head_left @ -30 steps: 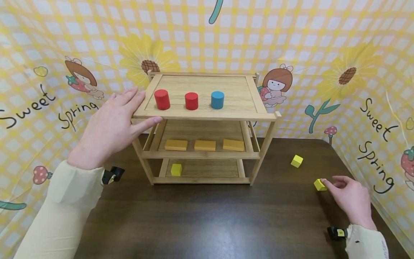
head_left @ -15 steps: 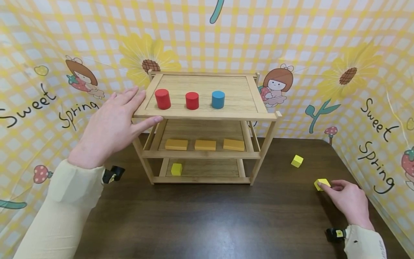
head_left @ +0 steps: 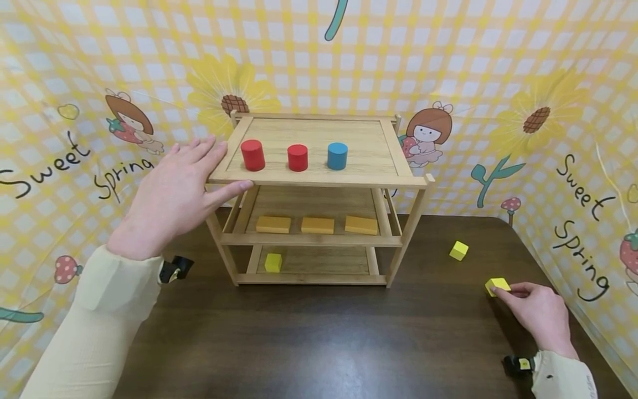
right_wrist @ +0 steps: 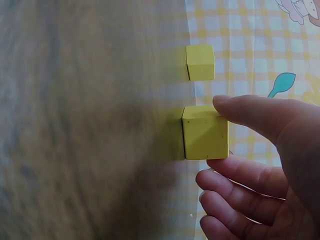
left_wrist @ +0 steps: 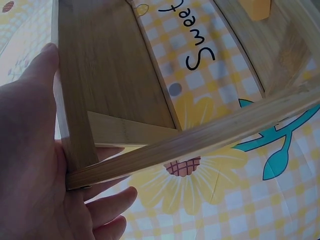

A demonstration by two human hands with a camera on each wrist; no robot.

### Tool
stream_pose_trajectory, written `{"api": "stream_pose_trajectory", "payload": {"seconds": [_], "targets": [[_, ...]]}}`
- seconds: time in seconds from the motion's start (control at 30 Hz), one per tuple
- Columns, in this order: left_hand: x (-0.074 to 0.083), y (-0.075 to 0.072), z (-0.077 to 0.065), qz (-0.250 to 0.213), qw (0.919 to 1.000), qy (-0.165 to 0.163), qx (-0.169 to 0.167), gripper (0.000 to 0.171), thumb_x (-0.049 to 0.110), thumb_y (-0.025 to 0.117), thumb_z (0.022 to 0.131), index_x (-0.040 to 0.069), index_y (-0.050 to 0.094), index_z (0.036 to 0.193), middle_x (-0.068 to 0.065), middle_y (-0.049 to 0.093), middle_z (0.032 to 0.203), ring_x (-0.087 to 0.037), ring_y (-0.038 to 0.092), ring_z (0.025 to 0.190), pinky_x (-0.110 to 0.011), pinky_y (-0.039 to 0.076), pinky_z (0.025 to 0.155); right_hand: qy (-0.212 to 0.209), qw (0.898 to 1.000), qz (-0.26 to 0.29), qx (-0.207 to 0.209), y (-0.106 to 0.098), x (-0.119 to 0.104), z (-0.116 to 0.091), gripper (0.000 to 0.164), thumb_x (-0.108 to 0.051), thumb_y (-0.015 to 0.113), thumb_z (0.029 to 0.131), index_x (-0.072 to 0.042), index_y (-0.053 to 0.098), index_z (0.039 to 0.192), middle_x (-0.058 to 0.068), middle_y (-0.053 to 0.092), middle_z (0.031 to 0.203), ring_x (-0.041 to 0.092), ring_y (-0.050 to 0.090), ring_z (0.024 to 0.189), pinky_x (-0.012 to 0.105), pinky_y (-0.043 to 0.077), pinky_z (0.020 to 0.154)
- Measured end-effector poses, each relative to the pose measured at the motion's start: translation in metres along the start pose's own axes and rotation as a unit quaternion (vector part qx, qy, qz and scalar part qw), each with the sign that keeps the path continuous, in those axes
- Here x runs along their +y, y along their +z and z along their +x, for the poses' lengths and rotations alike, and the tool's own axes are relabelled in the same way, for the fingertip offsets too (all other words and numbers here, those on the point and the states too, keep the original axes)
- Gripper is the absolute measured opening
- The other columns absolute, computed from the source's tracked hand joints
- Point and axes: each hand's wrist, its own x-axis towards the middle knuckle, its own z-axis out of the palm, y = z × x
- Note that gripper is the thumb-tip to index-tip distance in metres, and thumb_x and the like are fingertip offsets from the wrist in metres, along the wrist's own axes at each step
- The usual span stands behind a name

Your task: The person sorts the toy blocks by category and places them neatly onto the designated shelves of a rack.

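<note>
My right hand (head_left: 540,313) pinches a yellow cube (head_left: 497,286) between thumb and index finger, low over the right side of the dark table. In the right wrist view the thumb lies on one side of the cube (right_wrist: 205,135) and the index finger on the opposite side; the other fingers bend loosely. My left hand (head_left: 171,197) rests at the front left corner of a three-tier wooden shelf (head_left: 319,180), fingers straight along its side and thumb along the front edge. The left wrist view shows that corner (left_wrist: 77,177) from below against the hand.
A second yellow cube (head_left: 458,250) lies behind the held one. Two red cylinders (head_left: 253,155) and a blue cylinder (head_left: 337,156) stand on the top tier. Three orange blocks (head_left: 317,225) lie on the middle tier, and one yellow cube (head_left: 273,262) sits on the bottom tier.
The right hand's fingers have shifted slightly lower around the yellow cube, which has turned a little and shows more of its top. My left hand stays at the shelf corner.
</note>
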Motion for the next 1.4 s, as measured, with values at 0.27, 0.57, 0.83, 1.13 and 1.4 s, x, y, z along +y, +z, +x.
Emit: {"api": "stream_pose_trajectory", "payload": {"seconds": [0.27, 0.57, 0.83, 1.13, 1.4], "targets": [[0.002, -0.004, 0.001, 0.031, 0.9994, -0.010, -0.006, 0.096, 0.077, 0.037, 0.097, 0.005, 0.028, 0.161, -0.020, 0.026, 0.164, -0.044, 0.017, 0.150, -0.056, 0.000, 0.122, -0.001, 1.000, 0.001, 0.004, 0.001, 0.002, -0.002, 0.055, -0.051, 0.077, 0.086, 0.003, 0.078, 0.096, 0.010, 0.075, 0.080, 0.024, 0.066, 0.066, 0.041, 0.050, 0.055], [-0.003, -0.012, 0.004, 0.046, 0.9980, -0.038, -0.021, 0.107, 0.083, 0.037, 0.091, 0.005, 0.024, 0.162, -0.025, 0.023, 0.163, -0.047, 0.015, 0.150, -0.059, -0.001, 0.121, -0.003, 1.000, 0.003, 0.009, 0.000, 0.002, -0.003, 0.053, -0.049, 0.078, 0.087, 0.003, 0.078, 0.096, 0.009, 0.075, 0.080, 0.024, 0.066, 0.067, 0.042, 0.050, 0.055], [-0.004, -0.015, 0.007, 0.026, 0.9986, -0.028, -0.036, 0.107, 0.081, 0.039, 0.093, 0.001, 0.019, 0.162, -0.027, 0.020, 0.163, -0.047, 0.013, 0.150, -0.061, 0.000, 0.120, 0.001, 1.000, 0.002, 0.014, 0.001, 0.003, -0.003, 0.052, -0.047, 0.078, 0.087, 0.004, 0.077, 0.097, 0.010, 0.075, 0.079, 0.025, 0.066, 0.067, 0.041, 0.049, 0.055], [-0.005, -0.014, 0.007, 0.017, 0.9984, -0.029, -0.046, 0.107, 0.080, 0.038, 0.093, 0.001, 0.016, 0.162, -0.026, 0.014, 0.165, -0.046, 0.010, 0.151, -0.062, -0.001, 0.119, -0.018, 0.999, 0.006, 0.029, 0.001, -0.001, -0.003, 0.048, -0.044, 0.078, 0.087, 0.004, 0.077, 0.094, 0.010, 0.074, 0.077, 0.027, 0.067, 0.068, 0.043, 0.050, 0.056], [-0.005, -0.013, 0.007, 0.010, 0.9982, -0.027, -0.053, 0.105, 0.080, 0.037, 0.094, 0.003, 0.014, 0.163, -0.023, 0.011, 0.166, -0.044, 0.006, 0.152, -0.061, -0.004, 0.119, -0.042, 0.998, 0.032, 0.037, -0.003, -0.021, -0.002, 0.047, -0.044, 0.078, 0.088, 0.002, 0.078, 0.098, 0.008, 0.076, 0.081, 0.025, 0.070, 0.072, 0.034, 0.048, 0.058]]}}
